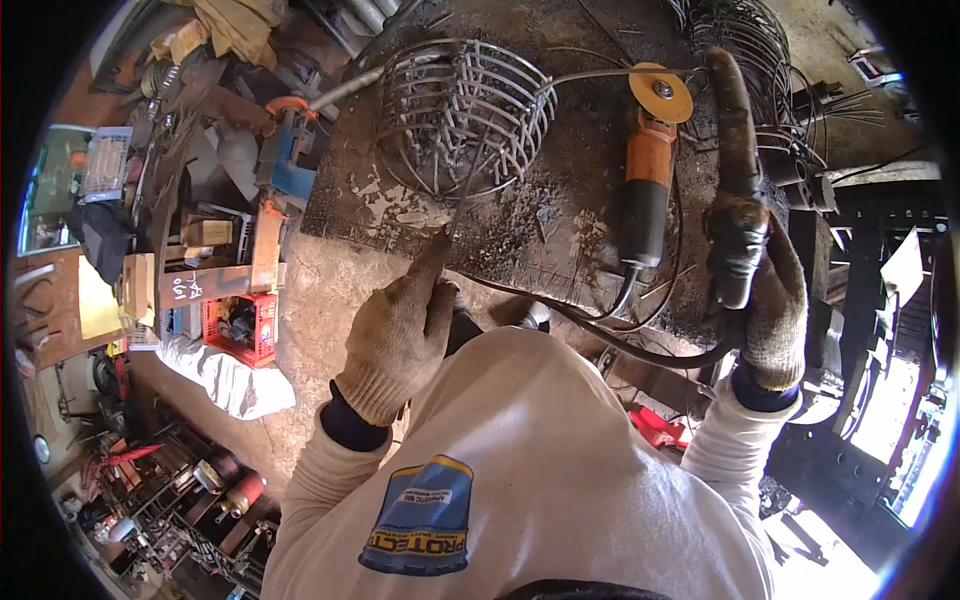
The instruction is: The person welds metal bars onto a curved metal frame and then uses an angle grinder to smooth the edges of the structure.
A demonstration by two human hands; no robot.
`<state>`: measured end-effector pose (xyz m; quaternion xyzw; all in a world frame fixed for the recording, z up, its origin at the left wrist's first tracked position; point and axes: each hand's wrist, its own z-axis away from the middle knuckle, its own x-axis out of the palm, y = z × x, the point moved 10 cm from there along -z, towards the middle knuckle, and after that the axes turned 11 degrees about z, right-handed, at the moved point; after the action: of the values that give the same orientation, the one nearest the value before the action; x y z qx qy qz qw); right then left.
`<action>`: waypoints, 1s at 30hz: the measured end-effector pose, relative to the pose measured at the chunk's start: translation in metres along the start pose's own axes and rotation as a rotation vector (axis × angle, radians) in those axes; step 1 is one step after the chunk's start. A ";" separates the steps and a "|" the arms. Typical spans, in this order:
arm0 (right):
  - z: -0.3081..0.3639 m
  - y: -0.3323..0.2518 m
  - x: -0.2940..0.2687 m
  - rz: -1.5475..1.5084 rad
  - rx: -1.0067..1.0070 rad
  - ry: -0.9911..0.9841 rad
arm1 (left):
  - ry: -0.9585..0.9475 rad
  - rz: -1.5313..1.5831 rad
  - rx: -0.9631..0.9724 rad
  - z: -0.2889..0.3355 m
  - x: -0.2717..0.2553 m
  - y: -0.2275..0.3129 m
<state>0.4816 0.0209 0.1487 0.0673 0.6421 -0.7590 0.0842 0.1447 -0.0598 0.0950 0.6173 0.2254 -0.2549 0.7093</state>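
My right hand (775,300), in a worn knit glove, is wrapped round the grip of a welding electrode holder (738,150). From the holder's far end a thin electrode (620,73) reaches left to a round metal basket (465,120) made of bent rods. The basket lies on the dark worktable, and its ribs and a middle row of bars show. My left hand (400,325), gloved too, is at the table's near edge. A thin metal rod (468,180) runs from its closed fingertips toward the basket; its far end is lost among the bars.
An orange and black angle grinder (648,185) with a yellow disc lies between basket and holder. The black welding cable (650,355) loops along the near edge. Coiled rods (750,50) sit at the far right. A blue vise (288,150) and red crate (242,330) stand left.
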 end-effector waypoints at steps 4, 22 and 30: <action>-0.006 -0.018 0.030 0.066 0.025 -0.131 | -0.024 0.031 -0.035 0.000 0.001 -0.004; -0.020 -0.034 0.067 0.097 0.069 -0.283 | -0.051 0.033 -0.060 -0.001 0.004 -0.005; -0.022 -0.022 0.060 0.139 0.110 -0.249 | -0.008 -0.012 0.018 -0.001 0.004 0.002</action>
<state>0.4179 0.0433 0.1539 0.0215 0.5779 -0.7879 0.2117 0.1491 -0.0590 0.0939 0.6212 0.2240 -0.2639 0.7031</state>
